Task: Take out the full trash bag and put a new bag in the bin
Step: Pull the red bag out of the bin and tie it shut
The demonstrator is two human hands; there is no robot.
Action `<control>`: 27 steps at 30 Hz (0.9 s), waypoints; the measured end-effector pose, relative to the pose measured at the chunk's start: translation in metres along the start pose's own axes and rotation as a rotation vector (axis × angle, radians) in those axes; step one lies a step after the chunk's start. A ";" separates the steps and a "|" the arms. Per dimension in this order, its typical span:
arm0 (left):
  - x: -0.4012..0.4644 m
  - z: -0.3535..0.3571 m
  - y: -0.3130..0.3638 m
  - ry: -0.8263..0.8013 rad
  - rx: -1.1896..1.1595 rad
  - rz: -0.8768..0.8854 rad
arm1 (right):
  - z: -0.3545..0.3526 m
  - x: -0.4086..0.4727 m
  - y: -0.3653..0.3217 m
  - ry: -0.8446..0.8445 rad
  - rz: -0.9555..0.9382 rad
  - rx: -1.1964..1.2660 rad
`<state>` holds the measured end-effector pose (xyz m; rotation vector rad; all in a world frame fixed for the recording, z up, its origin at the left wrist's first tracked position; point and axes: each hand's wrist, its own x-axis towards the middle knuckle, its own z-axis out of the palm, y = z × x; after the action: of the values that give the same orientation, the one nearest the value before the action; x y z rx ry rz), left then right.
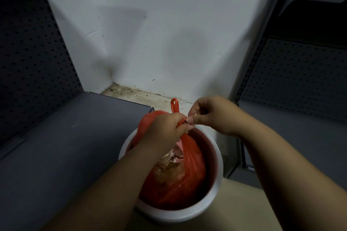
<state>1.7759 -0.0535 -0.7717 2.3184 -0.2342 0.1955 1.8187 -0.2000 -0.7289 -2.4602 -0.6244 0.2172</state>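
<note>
Grey perforated shelving [33,58] down both sides of the frame, pale wall [150,33] between. Lower centre: white bin [218,157], red trash bag [187,170] still seated inside, neck gathered upward. Left hand [165,129] fisted round the neck, directly above the bag. Right hand [216,116] just right, pinching a handle strip [183,120]. Free handle loop [174,106] upright behind the knuckles. Probably mid-knot; lift straight up to follow.

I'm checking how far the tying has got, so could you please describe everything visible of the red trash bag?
The red trash bag is thin, glossy, slightly see-through plastic, showing crumpled waste inside. It sits full in the white round bin, its top gathered above the rim. The left hand clutches the gathered neck; the right hand pinches a handle strip. One handle loop sticks up free.
</note>
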 end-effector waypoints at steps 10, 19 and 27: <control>0.000 -0.004 -0.020 -0.041 -0.087 -0.068 | 0.011 0.010 0.021 0.261 0.112 0.102; -0.002 -0.005 -0.026 0.258 -0.080 -0.135 | 0.070 0.000 0.018 -0.176 -0.010 0.347; -0.004 -0.014 -0.018 -0.114 0.305 -0.056 | 0.074 0.004 0.019 0.111 -0.034 -0.117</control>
<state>1.7755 -0.0305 -0.7751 2.6393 -0.2079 0.0749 1.8084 -0.1743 -0.8006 -2.5510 -0.6463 0.0309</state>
